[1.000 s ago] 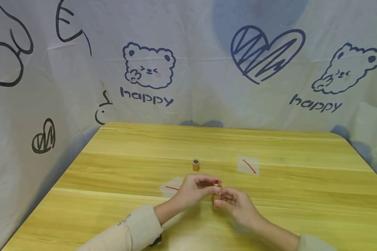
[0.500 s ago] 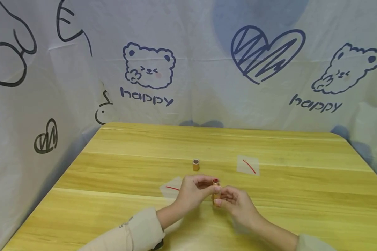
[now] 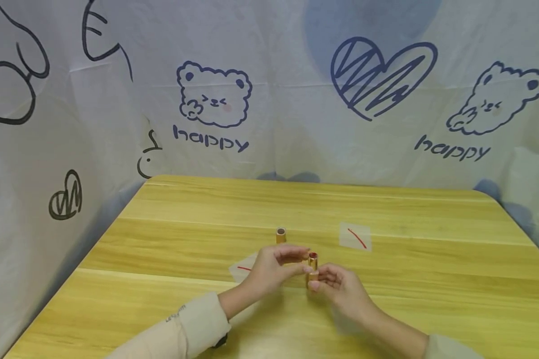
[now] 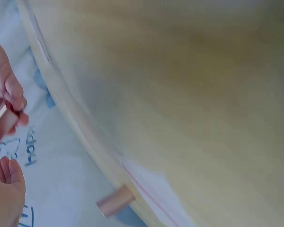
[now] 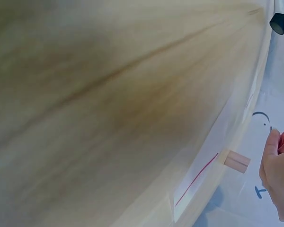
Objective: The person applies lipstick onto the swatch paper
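An uncapped lipstick (image 3: 313, 264) stands upright, its tube copper-orange below and shiny gold above, with dark red showing at the top. My right hand (image 3: 348, 291) pinches its lower part between thumb and fingers. My left hand (image 3: 268, 271) is beside the upper part, thumb and forefinger spread, fingertips right at the tube's left edge. In the left wrist view the left hand's fingers (image 4: 9, 170) show apart from the lipstick. The matching cap (image 3: 281, 234) stands open end up behind my left hand, which hides its base.
Both hands are over a wood-grain table (image 3: 413, 279). A clear square with a red stroke (image 3: 355, 237) lies to the back right. Another such square (image 3: 241, 268) lies left, partly under my left hand in this view. Cloth walls with drawings (image 3: 269, 89) enclose the table.
My left fingers have loosened and drawn slightly left, uncovering more of the gold upper tube. The lipstick has shifted slightly right and up in the right hand. The cap has stayed put.
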Demonstrator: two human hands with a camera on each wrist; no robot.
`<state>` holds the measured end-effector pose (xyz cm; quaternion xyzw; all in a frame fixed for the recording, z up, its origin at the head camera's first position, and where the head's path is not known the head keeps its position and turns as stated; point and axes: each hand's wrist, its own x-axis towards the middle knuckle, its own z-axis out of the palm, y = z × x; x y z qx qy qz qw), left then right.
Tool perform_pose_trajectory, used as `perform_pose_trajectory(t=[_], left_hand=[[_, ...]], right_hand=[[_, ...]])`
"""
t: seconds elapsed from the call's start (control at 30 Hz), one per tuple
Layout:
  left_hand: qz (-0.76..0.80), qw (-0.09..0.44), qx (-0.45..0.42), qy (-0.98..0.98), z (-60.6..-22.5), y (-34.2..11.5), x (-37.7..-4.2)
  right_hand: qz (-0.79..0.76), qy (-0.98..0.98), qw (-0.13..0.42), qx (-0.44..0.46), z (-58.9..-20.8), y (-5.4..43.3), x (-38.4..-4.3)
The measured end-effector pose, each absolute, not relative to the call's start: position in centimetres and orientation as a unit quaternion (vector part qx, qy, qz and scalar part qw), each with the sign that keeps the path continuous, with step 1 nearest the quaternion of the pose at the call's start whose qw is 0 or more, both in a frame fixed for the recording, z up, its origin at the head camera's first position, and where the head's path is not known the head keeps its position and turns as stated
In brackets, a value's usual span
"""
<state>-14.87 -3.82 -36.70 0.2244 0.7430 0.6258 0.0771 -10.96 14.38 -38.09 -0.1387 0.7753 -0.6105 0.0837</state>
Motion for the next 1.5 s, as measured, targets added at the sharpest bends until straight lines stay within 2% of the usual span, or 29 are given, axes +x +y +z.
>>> perform_pose_trajectory(t=[0.33, 0.47, 0.8, 1.03, 1.5], left_hand=[[0.604, -0.017, 0.213, 0.768, -36.2, -5.7, -18.0], [0.588, -0.034, 0.189, 0.786, -36.6, -6.2, -19.2], [0.537, -0.007, 0.146, 0.831, -38.1, -7.0, -21.1], [0.499, 0.019, 0.159, 0.852, -39.6, -6.8, -22.2], [0.482, 0.03, 0.136, 0.865, -41.3, -5.9, -23.3]], right_hand=[[-0.622, 0.77, 0.069, -0.129, -37.9, 14.6, -11.8], [-0.62, 0.773, 0.065, -0.119, -37.9, 14.6, -12.0], [-0.629, 0.768, 0.069, -0.1, -38.1, 14.5, -12.3], [-0.627, 0.77, 0.064, -0.102, -38.1, 14.6, -12.4], [-0.631, 0.768, 0.058, -0.094, -38.4, 15.1, -12.5]])
